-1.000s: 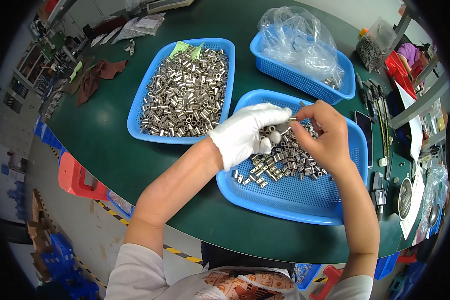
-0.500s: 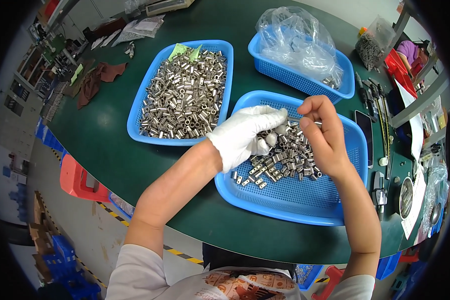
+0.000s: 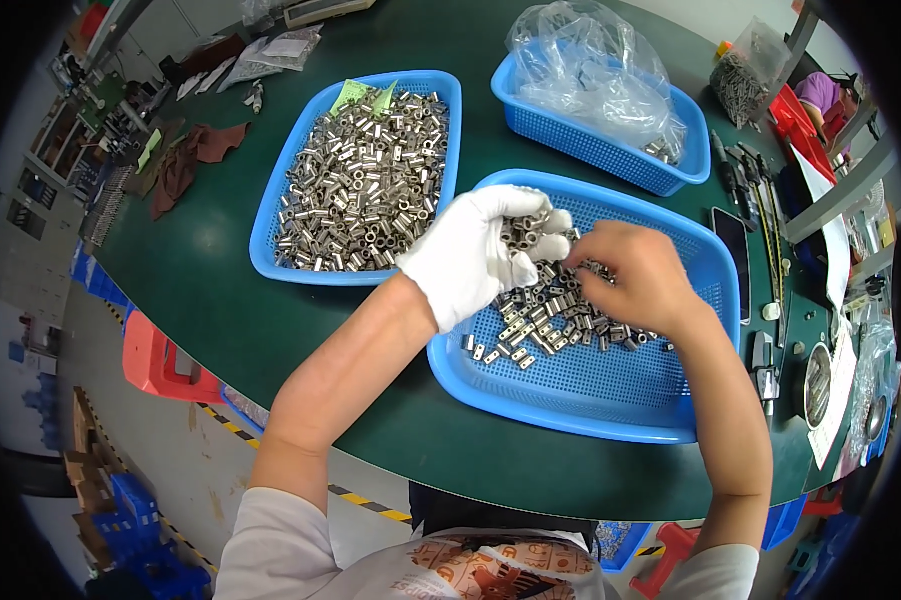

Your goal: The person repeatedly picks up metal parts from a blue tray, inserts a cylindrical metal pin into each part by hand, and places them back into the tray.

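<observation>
My left hand (image 3: 476,252) wears a white glove and is cupped around a handful of small silver metal sleeves (image 3: 528,236), held over the near blue basket (image 3: 611,410). My bare right hand (image 3: 636,275) reaches in from the right, its fingertips at the parts in the gloved palm. Below both hands a pile of small metal parts (image 3: 551,320) lies in that basket. Whether the right fingers pinch a part is hidden.
A second blue basket (image 3: 271,235) at the left is full of metal sleeves (image 3: 366,180). A third blue basket (image 3: 611,150) at the back holds a clear plastic bag (image 3: 591,55). Tools, a phone (image 3: 736,250) and metal dishes line the right of the green table (image 3: 201,290).
My right hand has dropped from above the basket and come left to meet the gloved palm. The left hand has stayed over the basket, turning a little.
</observation>
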